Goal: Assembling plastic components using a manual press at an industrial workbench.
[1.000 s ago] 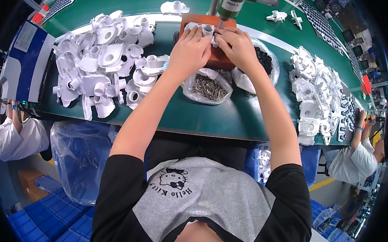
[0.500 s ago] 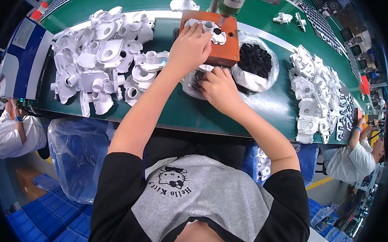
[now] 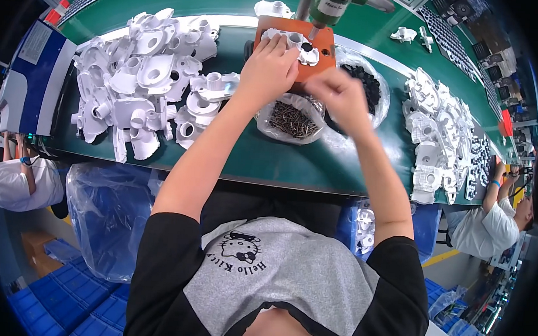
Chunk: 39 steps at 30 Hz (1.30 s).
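A white plastic housing (image 3: pixel 309 54) with a short tube and a black insert lies on an orange block (image 3: pixel 322 39). My left hand (image 3: pixel 268 67) holds its left side down, fingers over its edge. My right hand (image 3: pixel 341 97), smeared by motion, is in the air at the block's front right corner. Its fingers look curled together, and whatever is in them is too blurred to make out. Just below is a clear bag of screws (image 3: pixel 293 120). Over the block hangs a green power screwdriver (image 3: pixel 331 6), its tip close to the housing.
White plastic parts (image 3: pixel 141 79) are heaped on the left, with another pile (image 3: pixel 432 137) on the right. A bag of black pieces (image 3: pixel 370 88) sits behind my right hand. A blue-white machine (image 3: pixel 33 76) stands at far left. People work at both sides.
My right hand has come up out of the screw bag and moved right, toward the block's corner; the screws now show. My left hand stays on the housing. The whole view has shifted slightly.
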{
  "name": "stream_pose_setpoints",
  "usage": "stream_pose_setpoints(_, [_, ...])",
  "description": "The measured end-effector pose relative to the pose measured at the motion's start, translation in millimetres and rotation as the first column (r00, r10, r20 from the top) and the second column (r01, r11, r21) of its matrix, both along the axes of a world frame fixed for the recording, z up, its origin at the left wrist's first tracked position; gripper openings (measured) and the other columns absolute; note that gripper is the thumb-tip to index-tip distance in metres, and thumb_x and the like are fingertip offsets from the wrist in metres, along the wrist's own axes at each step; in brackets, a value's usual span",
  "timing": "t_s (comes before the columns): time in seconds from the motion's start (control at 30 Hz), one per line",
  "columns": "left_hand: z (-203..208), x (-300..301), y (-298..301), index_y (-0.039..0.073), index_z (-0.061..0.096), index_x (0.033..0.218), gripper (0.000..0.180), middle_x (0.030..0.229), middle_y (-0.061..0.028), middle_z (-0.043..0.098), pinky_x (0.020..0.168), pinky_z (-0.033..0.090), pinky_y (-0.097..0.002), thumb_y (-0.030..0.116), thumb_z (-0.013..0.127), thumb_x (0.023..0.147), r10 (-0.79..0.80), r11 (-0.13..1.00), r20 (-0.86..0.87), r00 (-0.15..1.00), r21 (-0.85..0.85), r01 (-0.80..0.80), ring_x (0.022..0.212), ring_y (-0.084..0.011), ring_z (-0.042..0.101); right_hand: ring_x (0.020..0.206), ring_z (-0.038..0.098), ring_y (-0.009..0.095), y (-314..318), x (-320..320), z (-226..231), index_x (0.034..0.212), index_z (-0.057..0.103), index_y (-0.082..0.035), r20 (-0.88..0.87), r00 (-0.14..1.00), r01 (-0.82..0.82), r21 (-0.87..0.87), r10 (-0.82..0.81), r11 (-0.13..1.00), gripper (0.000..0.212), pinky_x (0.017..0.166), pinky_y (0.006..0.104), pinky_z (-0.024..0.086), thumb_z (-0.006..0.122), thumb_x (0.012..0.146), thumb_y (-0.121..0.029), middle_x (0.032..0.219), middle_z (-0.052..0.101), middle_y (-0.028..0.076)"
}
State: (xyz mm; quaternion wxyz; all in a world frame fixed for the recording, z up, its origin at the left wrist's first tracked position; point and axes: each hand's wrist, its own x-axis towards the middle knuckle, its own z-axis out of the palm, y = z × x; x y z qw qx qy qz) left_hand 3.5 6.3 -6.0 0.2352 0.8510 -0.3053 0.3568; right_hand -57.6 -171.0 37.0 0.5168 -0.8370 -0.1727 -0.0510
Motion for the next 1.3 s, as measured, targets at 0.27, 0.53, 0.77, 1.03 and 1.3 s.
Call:
stream_pose_setpoints(0.27, [1, -1, -3, 0.002, 0.056, 0.087, 0.012, 0.111, -0.0228, 0.061, 0.098, 0.042, -0.0459, 0.013, 0.058, 0.081, 0.008, 1.0, -0.033, 0.999, 0.003, -0.008, 0.109, -0.0372, 0.056, 0.101, 0.057, 0.016, -8, 91, -19, 0.094, 0.068, 0.007, -0.144, 0.985, 0.137, 0.335, -0.093, 0.932, 0.019, 0.088, 0.0263, 0.043, 0.067, 0.081, -0.007, 0.111, 0.058, 0.009])
stream_pose_setpoints(0.53, [1, -4, -1, 0.002, 0.055, 0.087, 0.012, 0.11, -0.021, 0.061, 0.096, 0.043, -0.0458, 0.013, 0.057, 0.081, 0.028, 1.0, -0.014, 1.0, -0.01, -0.028, 0.107, -0.0362, 0.057, 0.102, 0.054, 0.02, -3, 94, -25, 0.089, 0.068, 0.006, -0.182, 0.975, 0.182, 0.34, -0.125, 0.923, 0.02, 0.086, 0.0301, 0.044, 0.068, 0.078, -0.01, 0.109, 0.055, 0.014])
stream_pose_setpoints(0.77, [0, -3, -1, 0.001, 0.057, 0.087, 0.014, 0.107, -0.0231, 0.062, 0.097, 0.042, -0.0449, 0.013, 0.058, 0.08, 0.02, 1.0, -0.009, 1.0, -0.001, -0.02, 0.107, -0.0363, 0.057, 0.094, 0.053, 0.019, -5, 97, -21, 0.091, 0.068, 0.005, -0.185, 0.975, 0.169, 0.276, -0.12, 0.946, 0.022, 0.078, 0.0303, 0.043, 0.068, 0.077, -0.012, 0.105, 0.053, 0.013])
stream_pose_setpoints(1.03, [1, 0, -4, 0.002, 0.055, 0.086, 0.012, 0.11, -0.0223, 0.061, 0.097, 0.043, -0.0451, 0.012, 0.058, 0.081, 0.031, 1.0, -0.015, 0.999, -0.005, -0.031, 0.109, -0.0354, 0.056, 0.095, 0.054, 0.017, -6, 105, -25, 0.106, 0.059, 0.003, -0.1, 0.978, 0.185, 0.036, -0.18, 0.982, 0.037, 0.083, 0.028, 0.044, 0.072, 0.075, -0.011, 0.106, 0.053, 0.011])
stream_pose_setpoints(1.3, [3, -1, -6, 0.001, 0.055, 0.086, 0.012, 0.11, -0.0246, 0.06, 0.097, 0.042, -0.0462, 0.012, 0.057, 0.082, 0.007, 1.0, -0.019, 1.0, -0.009, -0.007, 0.109, -0.0383, 0.055, 0.088, 0.06, 0.018, -109, 206, 13, 0.106, 0.062, -0.003, 0.312, 0.95, 0.013, -0.143, 0.033, 0.99, 0.036, 0.071, 0.0349, 0.048, 0.054, 0.089, -0.034, 0.099, 0.064, 0.01])
